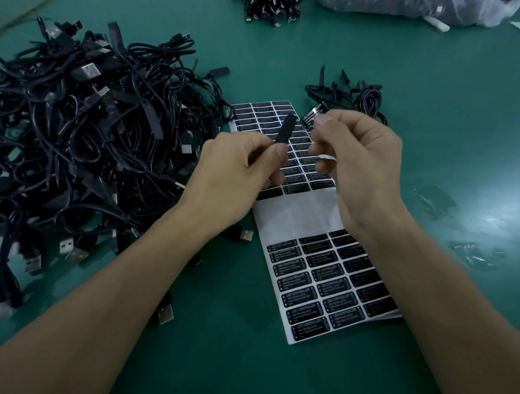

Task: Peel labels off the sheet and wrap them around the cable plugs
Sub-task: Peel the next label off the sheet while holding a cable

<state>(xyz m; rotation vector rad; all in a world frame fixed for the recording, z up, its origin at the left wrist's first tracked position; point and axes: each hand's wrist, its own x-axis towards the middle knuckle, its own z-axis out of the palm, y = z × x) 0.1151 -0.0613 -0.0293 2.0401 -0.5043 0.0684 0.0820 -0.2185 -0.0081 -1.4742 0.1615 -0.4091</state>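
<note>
Over the label sheet (pixel 300 213) at mid-table (pixel 425 73), the left hand (pixel 237 165) pinches the black plug (pixel 286 129) by its near end, its long axis tilted toward the far right corner. The right hand (pixel 358 164) curls just beside it. Blur hides whether it holds a label.

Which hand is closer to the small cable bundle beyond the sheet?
Right. The right hand is just in front of the small cable bundle; the left hand, gripping a black plug, sits farther left.
</note>
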